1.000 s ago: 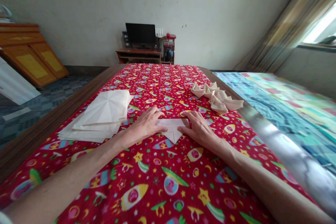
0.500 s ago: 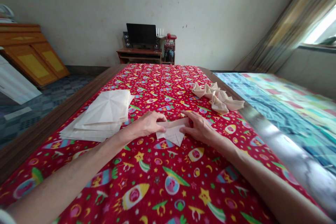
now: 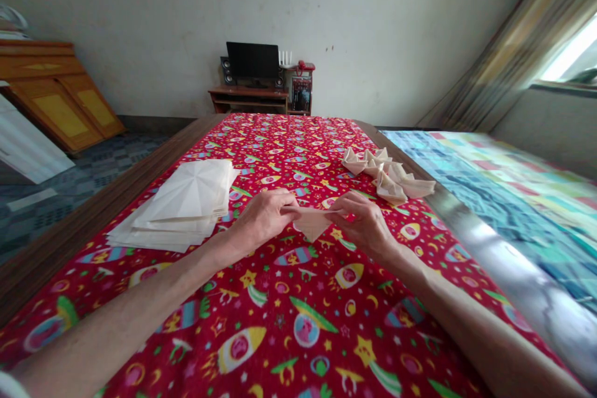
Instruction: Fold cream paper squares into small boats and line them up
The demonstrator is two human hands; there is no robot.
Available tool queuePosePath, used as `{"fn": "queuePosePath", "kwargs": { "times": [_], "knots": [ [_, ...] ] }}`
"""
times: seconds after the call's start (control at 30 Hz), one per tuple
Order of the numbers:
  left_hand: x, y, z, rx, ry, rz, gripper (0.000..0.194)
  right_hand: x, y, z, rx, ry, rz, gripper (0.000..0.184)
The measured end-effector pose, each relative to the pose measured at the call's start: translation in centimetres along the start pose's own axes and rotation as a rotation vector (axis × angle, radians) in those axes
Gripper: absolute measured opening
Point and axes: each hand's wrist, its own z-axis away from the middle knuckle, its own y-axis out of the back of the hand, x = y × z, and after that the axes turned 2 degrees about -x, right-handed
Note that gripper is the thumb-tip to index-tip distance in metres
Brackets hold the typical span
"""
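Note:
A folded piece of cream paper (image 3: 311,222), triangular with its point toward me, hangs a little above the red patterned tablecloth (image 3: 289,317). My left hand (image 3: 262,216) pinches its left top corner. My right hand (image 3: 365,222) pinches its right top corner. Both hands have their fingers closed on the paper. A stack of flat creased cream sheets (image 3: 181,202) lies to the left of my left hand. Several finished folded paper shapes (image 3: 386,173) lie beyond my right hand near the table's right edge.
The table's wooden edge (image 3: 93,211) runs along the left. A bed with a blue-green patterned cover (image 3: 504,180) adjoins the right side. A small desk with a monitor (image 3: 254,62) stands at the far wall, and a wooden cabinet (image 3: 56,99) is at the left.
The folded paper lay flat under both hands a second ago. Both hands have since pinched its top corners and lifted it off the cloth.

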Motion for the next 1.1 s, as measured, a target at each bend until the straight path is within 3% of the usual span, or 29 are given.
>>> {"fn": "queuePosePath", "kwargs": {
  "times": [0.07, 0.13, 0.27, 0.37, 0.6, 0.8, 0.93, 1.1],
  "knots": [
    [0.3, 0.4, 0.2, 0.157, -0.155, -0.207, 0.016, -0.3, 0.3, -0.1, 0.052, 0.079, 0.185, 0.02],
    [0.4, 0.5, 0.4, 0.205, -0.253, -0.405, 0.02, -0.4, 0.3, 0.0, 0.041, 0.164, 0.363, 0.021],
    [0.2, -0.2, 1.2, 0.059, -0.392, -0.634, 0.018, 0.0, -0.7, 0.5, -0.099, 0.306, 0.491, 0.023],
    [0.2, -0.7, 1.9, -0.063, -0.434, -0.68, 0.015, 0.3, -1.1, 0.8, -0.196, 0.317, 0.47, 0.024],
    [0.5, -0.7, 3.6, -0.128, -0.315, -0.483, 0.013, 0.3, 0.0, 1.6, -0.305, 0.294, 0.342, 0.024],
    [-1.3, -2.0, 3.6, 0.029, -0.243, -0.114, 0.01, 1.0, 0.5, 2.1, -0.322, 0.231, 0.153, 0.024],
    [-2.3, -2.6, 3.1, 0.057, -0.046, 0.177, 0.018, 1.6, 0.2, 2.0, -0.296, 0.041, -0.068, 0.024],
    [-2.4, -2.6, 2.7, 0.054, 0.071, 0.166, 0.026, 1.5, -0.5, 1.4, -0.24, -0.217, -0.029, 0.026]
  ]
}}
